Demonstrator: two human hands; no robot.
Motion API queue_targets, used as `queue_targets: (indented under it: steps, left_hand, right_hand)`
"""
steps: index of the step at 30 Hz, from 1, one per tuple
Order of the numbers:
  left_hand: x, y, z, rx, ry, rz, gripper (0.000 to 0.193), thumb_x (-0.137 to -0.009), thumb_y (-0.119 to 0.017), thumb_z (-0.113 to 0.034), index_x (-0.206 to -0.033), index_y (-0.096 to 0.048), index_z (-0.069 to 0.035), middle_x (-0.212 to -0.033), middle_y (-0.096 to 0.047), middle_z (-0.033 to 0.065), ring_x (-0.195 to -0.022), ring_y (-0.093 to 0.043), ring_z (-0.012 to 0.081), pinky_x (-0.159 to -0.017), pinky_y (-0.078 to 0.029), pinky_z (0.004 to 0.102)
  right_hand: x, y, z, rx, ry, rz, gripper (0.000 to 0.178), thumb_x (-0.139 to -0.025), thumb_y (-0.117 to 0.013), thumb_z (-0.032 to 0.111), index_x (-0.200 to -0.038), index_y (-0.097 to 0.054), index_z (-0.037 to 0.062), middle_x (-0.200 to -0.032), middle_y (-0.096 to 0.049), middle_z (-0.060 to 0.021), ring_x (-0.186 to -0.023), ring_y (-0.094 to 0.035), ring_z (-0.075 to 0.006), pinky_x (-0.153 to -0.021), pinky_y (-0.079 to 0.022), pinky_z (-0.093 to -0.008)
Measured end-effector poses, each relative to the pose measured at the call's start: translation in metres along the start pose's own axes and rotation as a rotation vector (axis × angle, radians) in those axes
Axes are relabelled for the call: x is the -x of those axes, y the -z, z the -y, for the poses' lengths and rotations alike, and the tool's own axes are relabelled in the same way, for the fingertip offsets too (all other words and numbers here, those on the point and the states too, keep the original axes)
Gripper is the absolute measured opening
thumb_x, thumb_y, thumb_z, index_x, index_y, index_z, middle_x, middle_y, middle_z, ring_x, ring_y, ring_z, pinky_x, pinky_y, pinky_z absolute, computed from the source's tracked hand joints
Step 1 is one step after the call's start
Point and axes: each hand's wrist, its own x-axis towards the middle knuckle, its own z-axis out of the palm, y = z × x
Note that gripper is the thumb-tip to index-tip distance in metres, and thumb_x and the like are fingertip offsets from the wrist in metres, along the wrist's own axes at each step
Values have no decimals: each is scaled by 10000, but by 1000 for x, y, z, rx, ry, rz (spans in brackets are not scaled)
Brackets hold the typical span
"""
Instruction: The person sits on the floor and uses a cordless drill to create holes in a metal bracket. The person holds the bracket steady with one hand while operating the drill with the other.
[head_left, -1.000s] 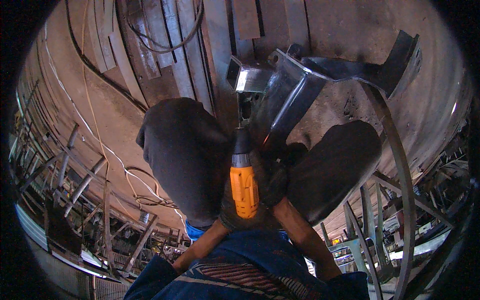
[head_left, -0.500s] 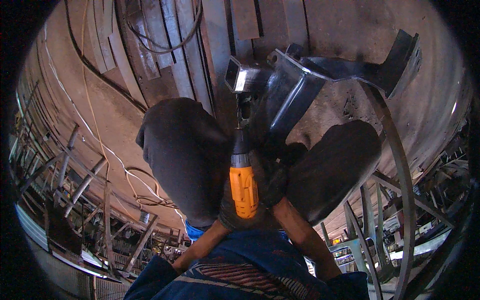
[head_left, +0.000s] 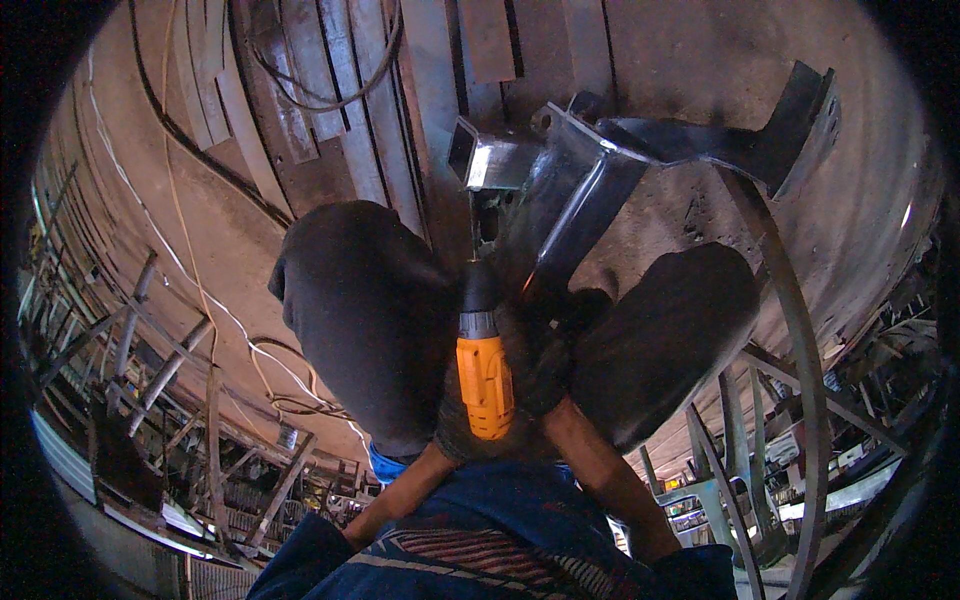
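Observation:
An orange and black power drill (head_left: 484, 385) points away from me between my knees, its thin bit up against a dark metal bracket. My left hand (head_left: 457, 425), in a dark glove, is closed around the drill from the left and below. On the other side my right hand (head_left: 543, 372), also gloved, is closed against the drill; its fingers are mostly lost in shadow. The bracket (head_left: 590, 200) has a short square tube (head_left: 495, 160) above the bit and a bent arm reaching right. The drill's handle is hidden beneath its body.
Flat steel bars (head_left: 365, 130) lie on the brown floor ahead. A black cable (head_left: 330, 100) loops over them, and a white cord (head_left: 215, 300) runs along the left. A curved metal bar (head_left: 800, 330) rises on the right. Metal frames and scrap crowd both sides.
The drill and both hands stay almost in place, with a very slight shift to the left in view. An orange glint now shows along the bracket's lower edge.

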Motion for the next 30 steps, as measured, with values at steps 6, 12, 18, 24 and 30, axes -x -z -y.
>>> queue_targets:
  steps: [6, 12, 18, 24, 30]
  left_hand:
    - [1, -1, -6, 35, -12, -1, 552, -732, -601, -314, -1194, -395, -93, -1161, -458, 102, -1083, -427, 276, -946, -320, 385]
    - [0, 1, 0, 166, 15, 11, 562, -722, -619, -292, -1194, -391, -91, -1157, -464, 90, -1075, -441, 260, -941, -333, 363]
    - [0, 1, -7, 215, -35, -5, 570, -736, -610, -289, -1212, -366, -92, -1172, -450, 96, -1087, -432, 248, -950, -327, 356]
    - [-2, 1, -12, 186, -4, 63, 560, -761, -580, -312, -1225, -353, -95, -1195, -432, 89, -1109, -411, 242, -972, -300, 354]
    - [1, 0, 2, 288, 25, 66, 546, -777, -558, -320, -1229, -349, -96, -1203, -427, 85, -1122, -397, 239, -983, -286, 355]
  right_hand:
    - [0, 2, 0, -588, -306, -25, 258, -879, -406, 129, -1083, -502, 3, -1019, -551, -135, -882, -544, -235, -776, -486, -330]
    - [4, 1, 15, 46, -72, 38, 252, -863, -444, 97, -1090, -498, 2, -1026, -552, -132, -888, -541, -237, -799, -475, -328]
    - [3, 3, 5, 111, 95, 131, 326, -845, -481, 80, -1159, -449, -1, -1158, -494, -128, -1023, -489, -218, -930, -385, -324]
    - [3, 3, 21, 306, 142, 184, 343, -890, -378, 135, -1203, -409, -2, -1234, -427, -146, -1113, -427, -253, -980, -338, -362]
    - [2, 3, 0, -118, -11, 122, 381, -909, -286, 197, -1216, -397, 1, -1251, -403, -161, -1133, -404, -291, -988, -327, -395]
